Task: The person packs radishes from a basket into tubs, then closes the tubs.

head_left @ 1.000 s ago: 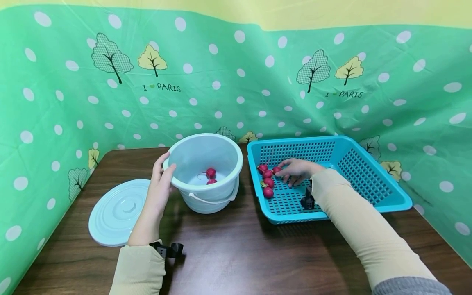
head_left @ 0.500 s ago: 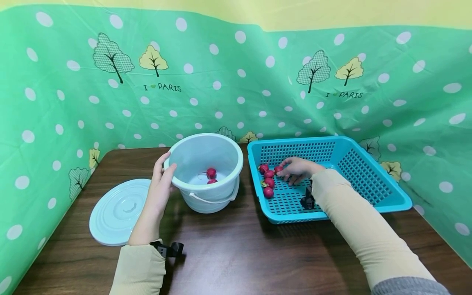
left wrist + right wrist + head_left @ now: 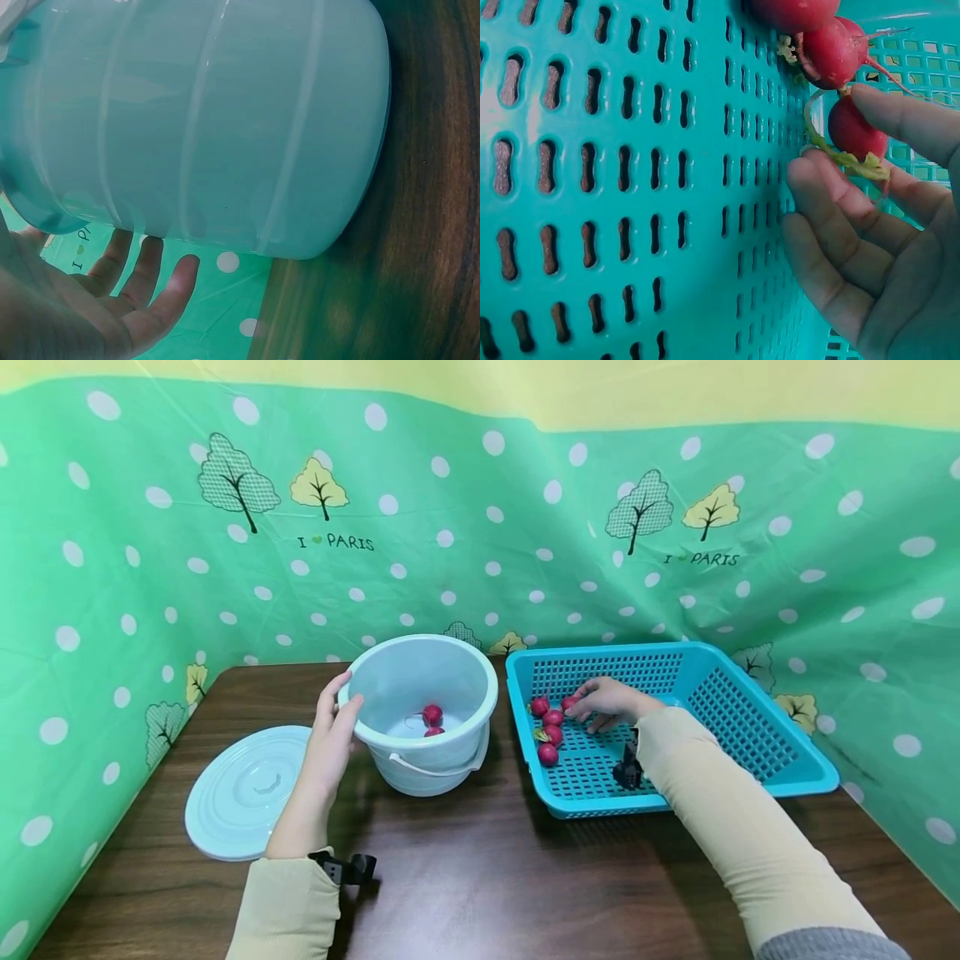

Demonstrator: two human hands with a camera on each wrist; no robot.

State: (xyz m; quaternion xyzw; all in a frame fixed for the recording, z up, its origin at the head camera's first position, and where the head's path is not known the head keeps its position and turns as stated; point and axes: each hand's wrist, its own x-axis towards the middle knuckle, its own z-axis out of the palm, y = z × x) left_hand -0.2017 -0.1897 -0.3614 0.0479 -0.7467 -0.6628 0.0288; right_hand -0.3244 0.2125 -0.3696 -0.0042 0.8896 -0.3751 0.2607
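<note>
Left hand [image 3: 330,745] rests on the rim of the pale blue round plastic bucket [image 3: 420,711], fingers straight against its outer wall; two red radishes [image 3: 431,718] lie inside. Right hand [image 3: 611,703] is down in the turquoise perforated plastic basket [image 3: 742,727], fingertips pinching a red radish [image 3: 855,129], three more red radishes [image 3: 547,731] just beside it. The bucket's round pale blue lid [image 3: 243,792] lies flat on the dark wooden table [image 3: 487,877].

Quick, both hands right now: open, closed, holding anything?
Left hand: open, fingers resting on the bucket rim.
Right hand: pinching a radish in the basket.
</note>
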